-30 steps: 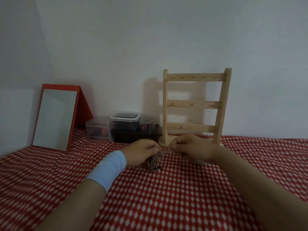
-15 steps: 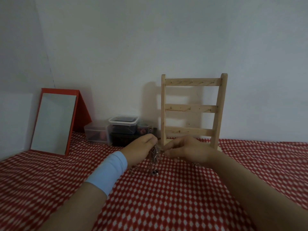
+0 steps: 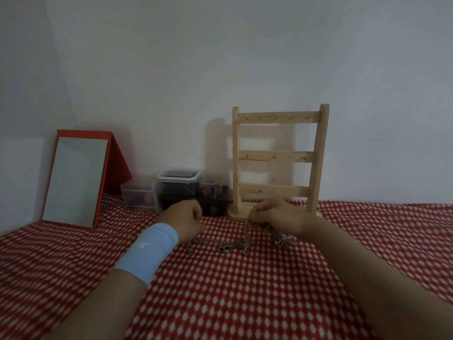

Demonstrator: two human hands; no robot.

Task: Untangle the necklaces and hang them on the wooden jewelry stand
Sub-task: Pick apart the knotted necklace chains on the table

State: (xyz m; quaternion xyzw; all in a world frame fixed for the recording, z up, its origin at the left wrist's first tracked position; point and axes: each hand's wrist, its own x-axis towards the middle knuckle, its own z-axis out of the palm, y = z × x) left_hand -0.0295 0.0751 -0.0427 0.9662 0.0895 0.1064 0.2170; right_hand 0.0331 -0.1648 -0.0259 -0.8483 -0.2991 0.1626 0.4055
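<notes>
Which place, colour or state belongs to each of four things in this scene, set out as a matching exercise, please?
Things:
1. wooden jewelry stand
2. mirror
3. right hand
4. wristband

Descriptions:
A. red frame, tilted back, far left
B. light blue
C. upright, three rails
D. pinches a necklace chain

Pairs: 1-C, 2-A, 3-D, 4-B.
</notes>
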